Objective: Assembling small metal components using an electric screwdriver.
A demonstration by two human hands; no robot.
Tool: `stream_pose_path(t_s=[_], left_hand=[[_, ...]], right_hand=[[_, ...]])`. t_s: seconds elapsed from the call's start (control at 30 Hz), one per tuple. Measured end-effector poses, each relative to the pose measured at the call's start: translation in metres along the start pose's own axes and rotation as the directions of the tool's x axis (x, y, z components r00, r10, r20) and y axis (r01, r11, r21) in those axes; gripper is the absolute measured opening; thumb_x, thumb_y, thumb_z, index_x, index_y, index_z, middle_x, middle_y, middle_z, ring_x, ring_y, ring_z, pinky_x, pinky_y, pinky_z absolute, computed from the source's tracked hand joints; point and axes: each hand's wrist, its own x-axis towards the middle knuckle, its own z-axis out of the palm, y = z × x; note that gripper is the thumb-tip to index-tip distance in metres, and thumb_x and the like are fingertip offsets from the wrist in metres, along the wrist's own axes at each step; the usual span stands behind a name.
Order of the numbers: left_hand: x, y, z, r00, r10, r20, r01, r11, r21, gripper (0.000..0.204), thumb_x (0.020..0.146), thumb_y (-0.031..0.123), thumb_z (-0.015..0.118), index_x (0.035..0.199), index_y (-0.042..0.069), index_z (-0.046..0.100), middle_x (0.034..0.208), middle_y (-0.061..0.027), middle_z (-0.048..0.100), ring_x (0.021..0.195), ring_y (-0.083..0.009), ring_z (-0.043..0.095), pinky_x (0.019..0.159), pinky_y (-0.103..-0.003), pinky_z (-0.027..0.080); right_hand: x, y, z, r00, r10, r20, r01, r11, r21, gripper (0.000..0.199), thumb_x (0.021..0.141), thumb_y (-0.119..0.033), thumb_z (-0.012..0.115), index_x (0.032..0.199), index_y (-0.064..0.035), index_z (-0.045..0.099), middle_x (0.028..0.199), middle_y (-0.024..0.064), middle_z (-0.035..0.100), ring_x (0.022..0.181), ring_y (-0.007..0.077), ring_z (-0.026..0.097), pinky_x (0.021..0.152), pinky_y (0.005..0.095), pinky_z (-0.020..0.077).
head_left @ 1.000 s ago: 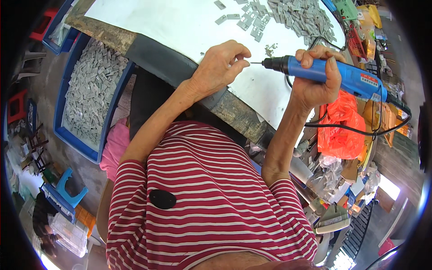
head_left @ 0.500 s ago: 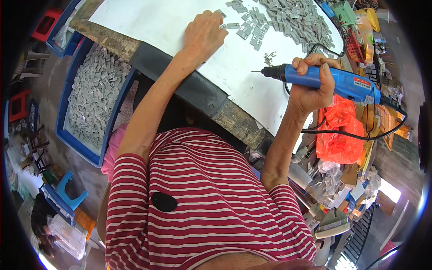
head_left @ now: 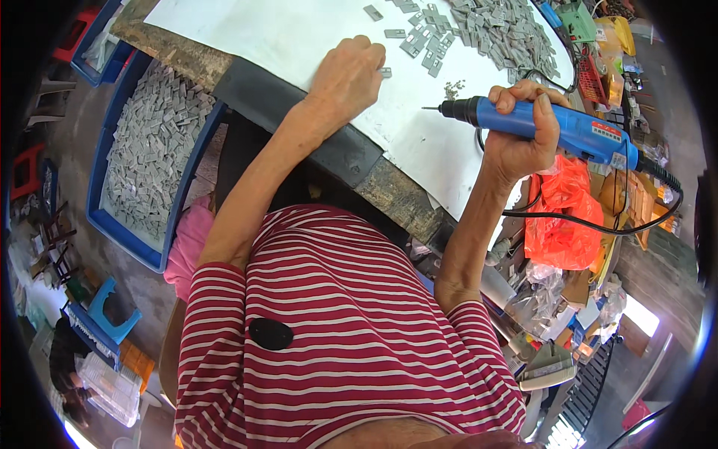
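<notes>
Head view: left hand (head_left: 350, 78) flat on white surface (head_left: 299, 37), fingers loosely together beside a small grey part (head_left: 385, 72). Right hand (head_left: 520, 135) clamped round blue driver (head_left: 553, 127), tip in air. Risk: cord (head_left: 591, 224) could snag on clutter. Blue bin (head_left: 149, 150) w/ grey parts at left.

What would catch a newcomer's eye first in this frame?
The blue corded electric screwdriver gripped in the right hand at right, its tip over the white work sheet. The left hand rests by a small grey metal plate; a blue bin of similar plates sits at left.
</notes>
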Motion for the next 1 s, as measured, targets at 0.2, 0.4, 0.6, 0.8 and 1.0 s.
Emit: stream_pose_path(t_s=[0.2, 0.4, 0.6, 0.8, 1.0], left_hand=[[-0.004, 0.001, 0.004, 0.999, 0.029, -0.040, -0.031, 0.998, -0.051, 0.009, 0.072, 0.002, 0.056, 0.080, 0.000, 0.054, 0.077, -0.0129, 0.052, 0.077, -0.0285, 0.052, 0.070, -0.036, 0.042], [-0.006, -0.002, 0.003, 0.999, 0.009, -0.034, -0.014, 0.988, -0.151, 0.010, 0.071, 0.002, 0.056, 0.080, -0.001, 0.055, 0.078, -0.0122, 0.053, 0.076, -0.0278, 0.052, 0.069, -0.035, 0.042], [-0.004, 0.000, 0.001, 1.000, -0.023, -0.015, 0.020, 0.980, -0.199, 0.010, 0.070, 0.001, 0.058, 0.079, 0.000, 0.054, 0.076, -0.0118, 0.053, 0.075, -0.0278, 0.053, 0.068, -0.035, 0.043], [-0.005, -0.001, 0.001, 0.999, -0.041, -0.005, 0.039, 0.974, -0.222, 0.010, 0.070, 0.000, 0.059, 0.077, 0.001, 0.053, 0.076, -0.0111, 0.053, 0.075, -0.0280, 0.053, 0.066, -0.035, 0.043], [-0.004, 0.000, 0.002, 0.999, -0.035, -0.015, 0.032, 0.981, -0.193, 0.010, 0.070, -0.001, 0.059, 0.078, 0.001, 0.053, 0.076, -0.0110, 0.053, 0.074, -0.0278, 0.053, 0.067, -0.035, 0.043]], right_hand=[[0.006, 0.003, 0.020, 0.998, 0.012, 0.068, -0.001, 0.985, -0.171, 0.014, 0.078, -0.009, 0.050, 0.090, -0.0057, 0.046, 0.073, 0.0147, 0.055, 0.054, 0.0210, 0.048, 0.060, 0.0398, 0.0394], [0.015, 0.025, 0.045, 0.993, -0.040, 0.107, 0.055, 0.989, -0.140, 0.013, 0.073, -0.002, 0.056, 0.083, 0.0005, 0.048, 0.066, 0.0153, 0.056, 0.051, 0.0204, 0.052, 0.054, 0.0363, 0.0448], [0.016, 0.043, 0.055, 0.982, -0.078, 0.169, 0.110, 0.975, -0.191, 0.013, 0.070, 0.000, 0.059, 0.078, 0.0041, 0.050, 0.059, 0.0124, 0.057, 0.050, 0.0187, 0.057, 0.054, 0.0306, 0.0491], [0.016, 0.051, 0.060, 0.977, -0.089, 0.192, 0.134, 0.963, -0.235, 0.015, 0.069, 0.001, 0.059, 0.079, 0.0036, 0.049, 0.057, 0.0120, 0.057, 0.050, 0.0180, 0.058, 0.055, 0.0301, 0.0492], [0.017, 0.054, 0.061, 0.969, -0.103, 0.223, 0.159, 0.956, -0.247, 0.010, 0.072, 0.003, 0.056, 0.079, 0.0059, 0.049, 0.064, 0.0190, 0.056, 0.048, 0.0216, 0.054, 0.051, 0.0378, 0.0498]])
